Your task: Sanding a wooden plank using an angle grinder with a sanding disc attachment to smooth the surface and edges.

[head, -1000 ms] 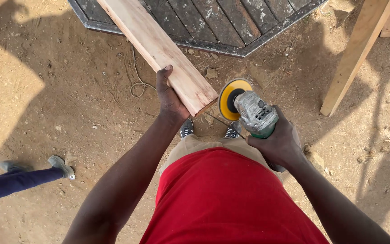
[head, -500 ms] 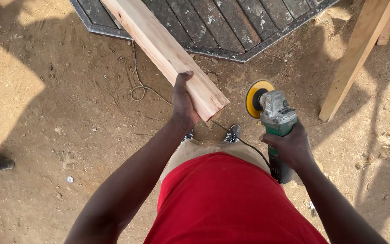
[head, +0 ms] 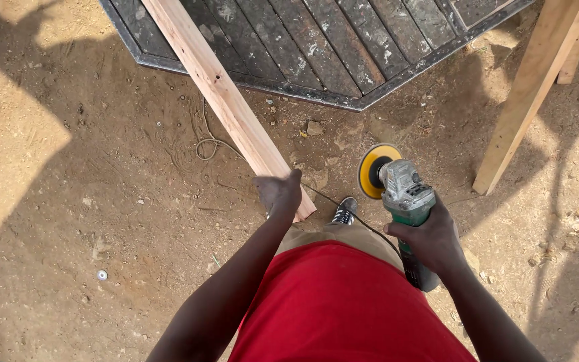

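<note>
Gripping the near end of a long pale plank, the left hand is wrapping its fingers around it, the far end running onto a dark metal panel. The right hand is clutching an angle grinder, its yellow disc hanging clear of the wood, so sanding is seemingly not underway.

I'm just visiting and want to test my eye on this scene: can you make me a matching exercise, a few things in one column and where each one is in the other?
Things:
1. wooden plank
2. angle grinder
3. dark metal grate
4. leaning wooden post

Places:
A. flat on the dirt at the top of the view
B. held in the right hand
C. its near end gripped by the left hand
D. slanting at the right edge

Pairs: 1-C, 2-B, 3-A, 4-D
</note>
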